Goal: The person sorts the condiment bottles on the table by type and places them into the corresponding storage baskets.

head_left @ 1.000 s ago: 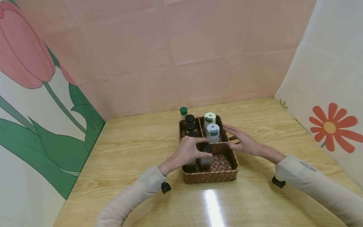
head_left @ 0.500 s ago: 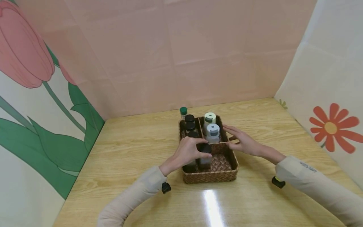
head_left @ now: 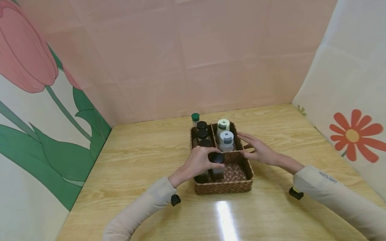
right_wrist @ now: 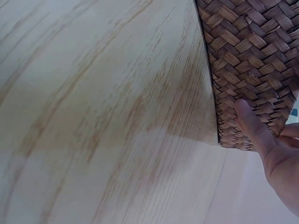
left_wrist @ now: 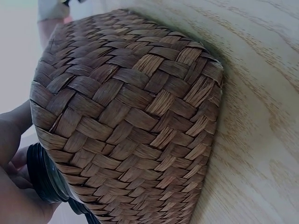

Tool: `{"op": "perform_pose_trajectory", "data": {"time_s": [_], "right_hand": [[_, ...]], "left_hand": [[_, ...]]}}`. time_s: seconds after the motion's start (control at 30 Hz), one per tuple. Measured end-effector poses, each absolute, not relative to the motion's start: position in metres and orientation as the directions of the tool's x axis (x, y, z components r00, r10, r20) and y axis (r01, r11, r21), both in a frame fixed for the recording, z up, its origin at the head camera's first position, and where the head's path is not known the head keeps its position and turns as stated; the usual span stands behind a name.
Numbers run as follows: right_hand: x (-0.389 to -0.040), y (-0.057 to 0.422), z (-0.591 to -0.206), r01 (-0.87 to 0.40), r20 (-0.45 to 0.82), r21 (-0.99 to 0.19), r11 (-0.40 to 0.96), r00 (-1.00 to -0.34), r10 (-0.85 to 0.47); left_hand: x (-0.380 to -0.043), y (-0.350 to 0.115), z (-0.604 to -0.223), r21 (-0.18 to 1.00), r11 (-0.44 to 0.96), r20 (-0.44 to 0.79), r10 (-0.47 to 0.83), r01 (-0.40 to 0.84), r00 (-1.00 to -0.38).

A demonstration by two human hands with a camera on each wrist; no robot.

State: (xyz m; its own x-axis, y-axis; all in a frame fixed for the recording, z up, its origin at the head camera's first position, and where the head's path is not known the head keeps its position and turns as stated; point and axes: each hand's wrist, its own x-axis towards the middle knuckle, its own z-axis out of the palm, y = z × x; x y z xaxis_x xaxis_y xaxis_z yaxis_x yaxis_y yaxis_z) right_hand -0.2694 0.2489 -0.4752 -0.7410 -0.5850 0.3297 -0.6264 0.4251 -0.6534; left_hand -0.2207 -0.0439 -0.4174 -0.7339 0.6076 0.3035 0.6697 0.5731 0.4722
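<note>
In the head view, my left hand [head_left: 199,162] reaches over the left side of a woven basket [head_left: 223,188] and grips a black-lidded jar [head_left: 217,171] between thumb and fingers. The jar stands in the front right compartment, against its left divider. In the left wrist view, the ribbed black lid [left_wrist: 38,172] shows beside the basket's rim, and the wall hides most of the jar. My right hand [head_left: 260,152] holds the basket's right side near the cross divider. One finger lies on the outer wall in the right wrist view, with others at the rim.
Several black-lidded jars [head_left: 202,134] line the left compartment. Two white-capped bottles [head_left: 226,142] stand in the back right compartment. A green-capped bottle [head_left: 195,118] shows at the back left corner. The basket sits on a wooden table [head_left: 144,157] with cloth-covered walls behind and beside it.
The gripped jar has shifted very slightly left with my left hand. My right hand and the basket stay where they were.
</note>
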Motion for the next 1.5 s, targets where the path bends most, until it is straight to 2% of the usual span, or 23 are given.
{"op": "perform_pose_trajectory", "data": {"time_s": [0.77, 1.17, 1.5], "right_hand": [[-0.269, 0.249, -0.474, -0.623, 0.326, -0.654, 0.429, -0.744, -0.583], [-0.27, 0.248, -0.476, -0.627, 0.331, -0.655, 0.421, -0.739, -0.587], [-0.268, 0.247, -0.468, -0.661, 0.337, -0.59, 0.463, -0.723, -0.603]], "left_hand": [[-0.22, -0.047, -0.416, 0.455, 0.56, 0.279, 0.649, 0.692, -0.708], [-0.222, -0.051, -0.408, 0.474, 0.524, 0.365, 0.614, 0.708, -0.7], [-0.233, -0.06, -0.392, 0.446, 0.477, 0.467, 0.598, 0.757, -0.651]]}}
